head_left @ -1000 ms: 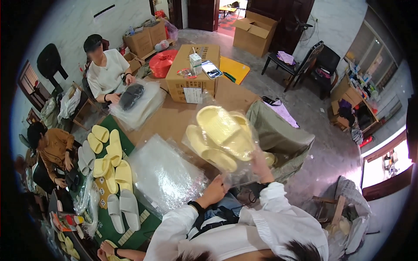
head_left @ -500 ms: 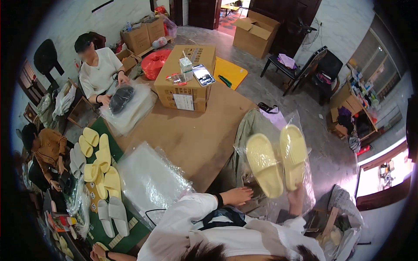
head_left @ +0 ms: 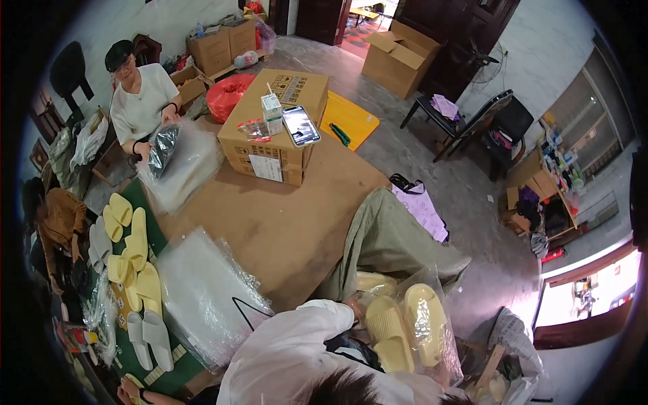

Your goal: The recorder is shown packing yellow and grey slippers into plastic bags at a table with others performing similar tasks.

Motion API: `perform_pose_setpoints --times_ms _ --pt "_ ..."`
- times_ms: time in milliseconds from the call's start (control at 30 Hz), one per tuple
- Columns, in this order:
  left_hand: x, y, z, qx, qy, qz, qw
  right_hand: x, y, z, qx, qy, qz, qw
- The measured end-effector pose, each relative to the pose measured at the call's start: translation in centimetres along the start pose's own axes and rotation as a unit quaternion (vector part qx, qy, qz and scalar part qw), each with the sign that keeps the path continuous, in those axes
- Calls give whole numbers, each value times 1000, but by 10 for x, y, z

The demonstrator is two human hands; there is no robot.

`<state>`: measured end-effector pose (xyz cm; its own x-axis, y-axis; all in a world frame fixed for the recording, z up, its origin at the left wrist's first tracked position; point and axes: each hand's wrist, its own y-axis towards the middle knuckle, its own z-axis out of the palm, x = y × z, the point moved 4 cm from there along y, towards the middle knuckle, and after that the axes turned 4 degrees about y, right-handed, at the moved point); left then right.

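Yellow slippers (head_left: 386,322) lay just to the R of the L hand (head_left: 354,306), by the mouth of a gray-green sack (head_left: 401,226). At least one was in a clear bag (head_left: 449,361) that was shiny. Couldn't tell which of the others were in that bag too. One slipper was a bit ahead of the L hand, at the sack's edge.

The L hand was right next to the slippers. Only a bit of it showed past the white sleeve (head_left: 283,344), so couldn't tell if it was gripping or loose. The R hand was out of sight, so couldn't tell about its grip either.

The brown table (head_left: 290,236) was ahead of the L hand. To that hand's L was a flat pile of clear plastic (head_left: 202,290). Further L was a green mat (head_left: 155,229) w/ more yellow pairs (head_left: 137,236) & a gray pair (head_left: 158,341). Well ahead was a big box (head_left: 270,148) w/ a phone (head_left: 300,126) & a small white carton (head_left: 272,113) on top. Past the sack from the L hand was a purple sheet (head_left: 420,206). Far ahead & L, a person (head_left: 138,98) in a white top had both hands on a dark pair (head_left: 162,150) in plastic.
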<state>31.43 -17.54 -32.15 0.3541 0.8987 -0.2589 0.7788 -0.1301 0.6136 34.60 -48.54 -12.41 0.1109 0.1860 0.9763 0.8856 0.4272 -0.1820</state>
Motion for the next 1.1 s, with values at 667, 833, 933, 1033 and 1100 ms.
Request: perform_pose_setpoints --times_ms 667,833,933,1033,1100 --pt "-19 -23 -48 680 45 29 731 -21 82 62 -131 338 225 904" --pt "-6 -12 -102 657 24 -88 748 29 95 114 -120 377 204 895" --pt "-4 -26 -92 609 -26 -80 789 -4 111 119 -116 419 257 863" --pt "-3 -20 -110 566 -45 -96 818 -21 125 122 -72 316 126 937" --pt "-2 -30 -101 562 -39 -85 822 -3 131 146 -147 386 239 879"
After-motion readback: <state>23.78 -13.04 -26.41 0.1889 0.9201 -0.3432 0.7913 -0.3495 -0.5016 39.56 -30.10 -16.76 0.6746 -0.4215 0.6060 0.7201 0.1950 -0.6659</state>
